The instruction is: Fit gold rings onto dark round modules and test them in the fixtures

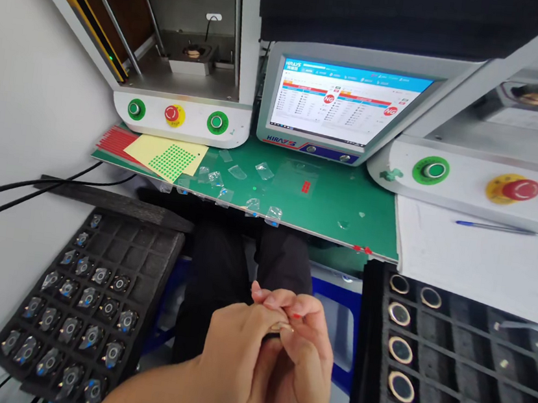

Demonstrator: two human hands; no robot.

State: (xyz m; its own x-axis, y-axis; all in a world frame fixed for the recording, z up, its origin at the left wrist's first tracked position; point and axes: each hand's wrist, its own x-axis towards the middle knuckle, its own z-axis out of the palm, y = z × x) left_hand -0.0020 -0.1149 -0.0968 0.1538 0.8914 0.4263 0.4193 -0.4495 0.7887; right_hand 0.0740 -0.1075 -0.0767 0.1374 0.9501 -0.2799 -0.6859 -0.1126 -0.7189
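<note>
My left hand [235,354] and my right hand [303,356] are pressed together low in the middle, over my lap. Between their fingertips they pinch a small round part [282,327] with a gold rim; most of it is hidden by the fingers. A tiny red sticker [297,315] sits on a right fingertip. A black foam tray [84,309] with several small blue-tabbed parts lies to the left of my hands. Another black foam tray [448,374] with several gold-rimmed rings stands to the right.
A green mat [328,202] ahead carries a yellow sheet of green dot stickers [169,156], red label strips and clear film scraps. Behind it stand two test machines [182,112] [487,182] with green and red buttons and a monitor [344,103]. A pen [494,226] lies on white paper.
</note>
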